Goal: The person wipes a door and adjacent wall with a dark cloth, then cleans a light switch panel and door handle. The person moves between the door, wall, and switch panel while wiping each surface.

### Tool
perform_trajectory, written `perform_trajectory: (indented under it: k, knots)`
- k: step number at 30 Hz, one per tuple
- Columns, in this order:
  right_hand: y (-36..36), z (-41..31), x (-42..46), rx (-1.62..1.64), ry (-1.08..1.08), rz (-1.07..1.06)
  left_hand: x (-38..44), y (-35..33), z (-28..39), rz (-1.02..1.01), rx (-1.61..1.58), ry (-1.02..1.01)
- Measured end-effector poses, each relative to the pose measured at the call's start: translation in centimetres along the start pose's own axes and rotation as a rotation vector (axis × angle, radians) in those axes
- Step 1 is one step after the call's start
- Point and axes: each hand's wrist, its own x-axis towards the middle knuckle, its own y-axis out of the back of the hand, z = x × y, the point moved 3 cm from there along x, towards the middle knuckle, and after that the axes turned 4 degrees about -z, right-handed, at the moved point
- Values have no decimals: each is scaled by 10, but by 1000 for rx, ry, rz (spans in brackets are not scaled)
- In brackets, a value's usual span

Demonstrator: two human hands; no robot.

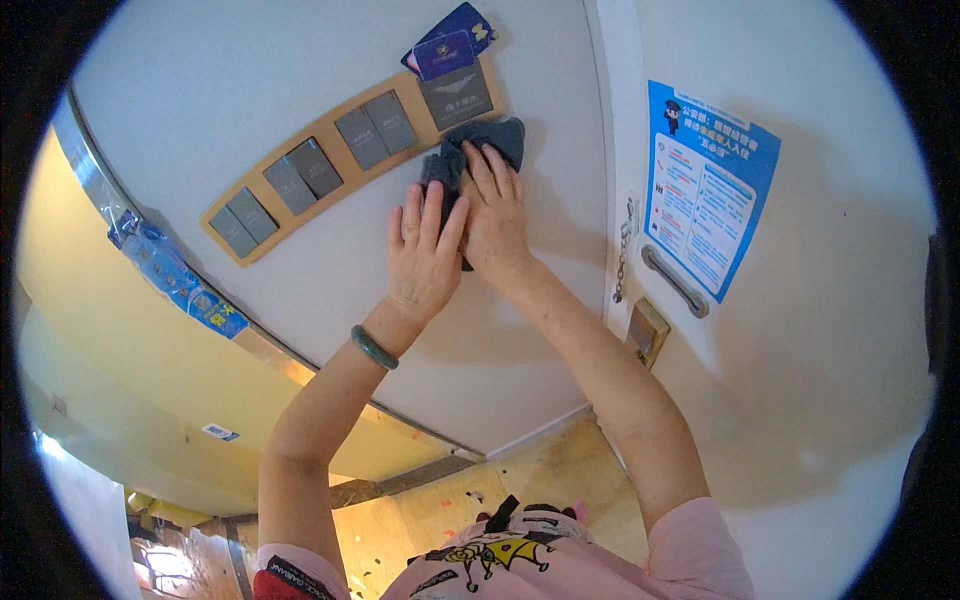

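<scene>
A dark grey cloth [491, 139] lies against the white wall just below the right end of a gold-framed switch panel [300, 210]. My right hand [495, 214] holds the cloth, its fingers spread over the upper part. Beside it my left hand [424, 255] has its fingertips on the cloth's lower left fold, and a green bangle [373, 347] circles that wrist. The panel carries several grey rocker switches [304, 175]. At its right end is a key-card holder [457, 97] with purple cards [444, 54] sticking out. The cloth's underside is hidden.
To the right, a white door [817, 360] bears a blue printed notice [705, 187], a handle [675, 281], a door chain [622, 251] and a brass lock [649, 330]. A blue packet [180, 277] hangs at the metal-edged yellow panel [135, 360] on the left. Small scraps dot the floor [420, 517].
</scene>
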Motion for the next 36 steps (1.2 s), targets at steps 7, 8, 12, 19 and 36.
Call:
perform_trajectory:
  k: [7,8,12,19,36]
  knots:
    - [-16,12,-6,-4,47,90,14,-10,-7,-137,23,3]
    - [-17,13,-7,-9,56,85,14,-9,-6,-144,80,-9]
    - [-17,16,-9,4,79,103,15,-12,-2,-174,99,11]
    - [-16,31,-14,-49,50,105,25,-16,6,-189,111,-46]
    - [4,50,-33,-144,-132,-33,36,-34,33,-331,59,-106]
